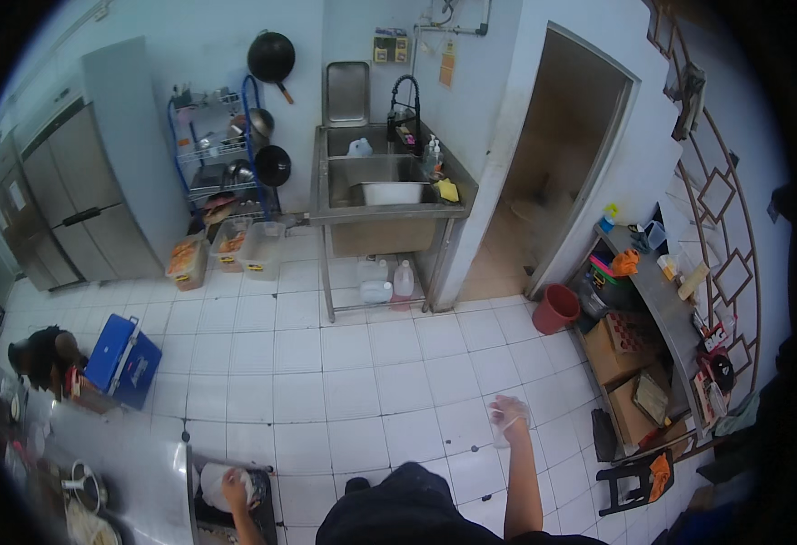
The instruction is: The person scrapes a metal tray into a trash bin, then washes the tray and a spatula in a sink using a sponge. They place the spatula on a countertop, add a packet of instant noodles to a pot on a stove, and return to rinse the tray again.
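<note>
Low at the left, my left hand is over a white, round bundle on a dark shelf or cart beside the steel table; whether it grips anything is not clear. My right hand is raised over the tiled floor, with a thin clear plastic glove or bag about its fingers and wrist. In front of me stands a steel two-basin sink with a black spring faucet. A steel pan sits in its nearer basin, and a yellow cloth lies on the right rim.
A steel table stands at the left, near a blue cooler and a person bending. Plastic bins line the far wall. A red bucket, a loaded steel counter and a black stool stand at the right.
</note>
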Motion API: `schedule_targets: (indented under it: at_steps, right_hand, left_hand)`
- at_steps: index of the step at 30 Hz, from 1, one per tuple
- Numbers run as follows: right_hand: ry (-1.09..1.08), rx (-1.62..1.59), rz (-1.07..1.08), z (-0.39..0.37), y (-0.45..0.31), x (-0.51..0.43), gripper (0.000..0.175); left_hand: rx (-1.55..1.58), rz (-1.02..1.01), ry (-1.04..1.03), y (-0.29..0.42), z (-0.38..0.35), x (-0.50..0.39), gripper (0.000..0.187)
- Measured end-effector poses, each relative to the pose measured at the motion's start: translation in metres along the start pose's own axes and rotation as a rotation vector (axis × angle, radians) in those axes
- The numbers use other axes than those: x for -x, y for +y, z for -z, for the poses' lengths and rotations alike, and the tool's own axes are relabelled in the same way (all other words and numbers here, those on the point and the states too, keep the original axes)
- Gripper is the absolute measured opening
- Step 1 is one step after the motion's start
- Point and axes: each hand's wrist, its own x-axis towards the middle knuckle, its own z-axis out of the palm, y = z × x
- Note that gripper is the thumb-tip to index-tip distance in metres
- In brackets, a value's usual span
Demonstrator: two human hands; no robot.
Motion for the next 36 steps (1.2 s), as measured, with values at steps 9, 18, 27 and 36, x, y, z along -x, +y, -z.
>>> schedule_targets:
  at_steps: [9,18,27,36]
  right_hand:
    - [0.230,0.198,0.211,-0.095,-0.121,-0.261,0.022]
    - [0.193,0.898,0.745,-0.372,-0.298,-0.585,0.044]
    - [0.452,1.398,0.680,-0.482,-0.289,-0.743,0.069]
    - [0.404,1.036,0.754,-0.520,-0.373,-0.710,0.061]
  left_hand:
    - [-0.041,-0.486,-0.615,0.347,-0.364,-0.162,0.023]
    - [0.069,0.011,-0.444,0.364,-0.416,-0.245,0.026]
    - [0.354,0.398,-0.382,0.521,-0.457,-0.436,0.048]
    - [0.211,0.184,-0.757,0.703,-0.727,-0.596,0.050]
